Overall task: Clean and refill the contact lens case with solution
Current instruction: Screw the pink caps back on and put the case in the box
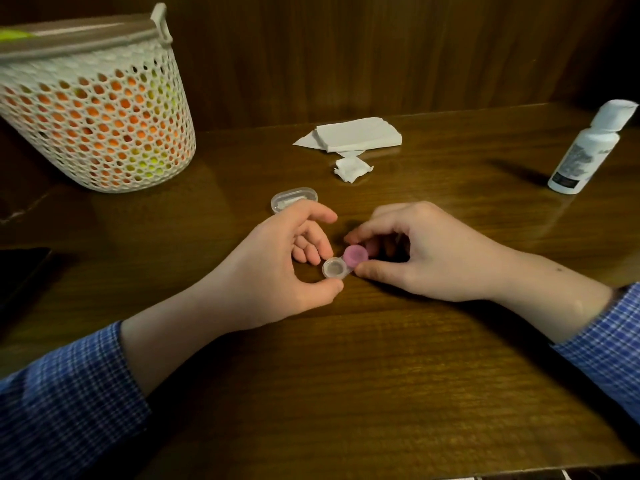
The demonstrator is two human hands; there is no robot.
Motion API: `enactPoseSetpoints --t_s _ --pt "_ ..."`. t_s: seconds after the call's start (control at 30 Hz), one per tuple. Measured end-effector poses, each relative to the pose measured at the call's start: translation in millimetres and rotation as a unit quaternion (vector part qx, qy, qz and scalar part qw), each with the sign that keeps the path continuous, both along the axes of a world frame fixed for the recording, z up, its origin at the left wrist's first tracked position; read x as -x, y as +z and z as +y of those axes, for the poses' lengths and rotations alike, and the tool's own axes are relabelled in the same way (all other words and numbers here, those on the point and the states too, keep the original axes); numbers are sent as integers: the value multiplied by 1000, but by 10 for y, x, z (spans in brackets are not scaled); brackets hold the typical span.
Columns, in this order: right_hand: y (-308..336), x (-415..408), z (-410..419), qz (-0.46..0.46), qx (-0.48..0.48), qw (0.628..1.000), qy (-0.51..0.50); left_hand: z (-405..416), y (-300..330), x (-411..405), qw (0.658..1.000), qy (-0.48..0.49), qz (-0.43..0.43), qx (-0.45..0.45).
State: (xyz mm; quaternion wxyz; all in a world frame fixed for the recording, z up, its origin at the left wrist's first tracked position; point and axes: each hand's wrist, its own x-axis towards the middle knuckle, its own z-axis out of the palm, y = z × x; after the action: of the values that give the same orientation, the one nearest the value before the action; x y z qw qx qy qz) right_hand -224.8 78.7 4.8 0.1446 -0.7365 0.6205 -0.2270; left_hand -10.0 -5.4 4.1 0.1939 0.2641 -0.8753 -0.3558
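Your contact lens case [341, 265] sits low on the wooden table [346, 375], right between your two hands. Its left well [334, 268] is uncapped and clear, while the right well carries a pink cap [355, 255].

Your left hand [277, 268] pinches the open well's side, thumb under the near edge and curled fingers touching the far edge. Your right hand [426, 251] grips the pink cap, with the thumb lying along the table just below it and the fingertips curled over the top. Whether the cap is fully seated, you cannot tell from here. Both wrists rest on the table, with blue checked sleeves [69, 393] pushed back on the forearms.

Just beyond your left hand lies a small clear oblong container [294, 198], partly hidden by your fingers. Farther back, near the wooden wall panel, sits a folded stack of white tissue [356, 134], and a small crumpled piece [352, 169] lies just in front of it.

The white solution bottle [585, 150] stands far to your right, cap on, well apart from the case. At the far left stands a white mesh basket [100, 109] with orange and yellow contents showing through its holes. A dark flat object [20, 271] lies at the left edge.
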Motion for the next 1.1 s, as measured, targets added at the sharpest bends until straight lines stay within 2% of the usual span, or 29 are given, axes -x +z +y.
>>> enactPoseSetpoints --t_s 0.27,0.43,0.63,0.87,1.03,1.1 --pt "-38 -15 -1 -68 13 997 -22 -56 47 -42 999 -23 -31 -2" --pt "-24 -20 13 -121 -10 993 -5 -54 16 -39 1000 -4 -3 22" --pt "-53 -60 20 -92 8 996 0 -25 -16 -27 997 41 5 64" --pt "-60 -52 4 -118 3 993 -3 -32 -16 -15 999 29 9 34" --pt "10 4 3 -132 -7 991 -16 -33 -32 -12 998 25 10 49" --pt "73 83 -16 -149 18 988 -45 -34 -39 -12 998 23 9 52"
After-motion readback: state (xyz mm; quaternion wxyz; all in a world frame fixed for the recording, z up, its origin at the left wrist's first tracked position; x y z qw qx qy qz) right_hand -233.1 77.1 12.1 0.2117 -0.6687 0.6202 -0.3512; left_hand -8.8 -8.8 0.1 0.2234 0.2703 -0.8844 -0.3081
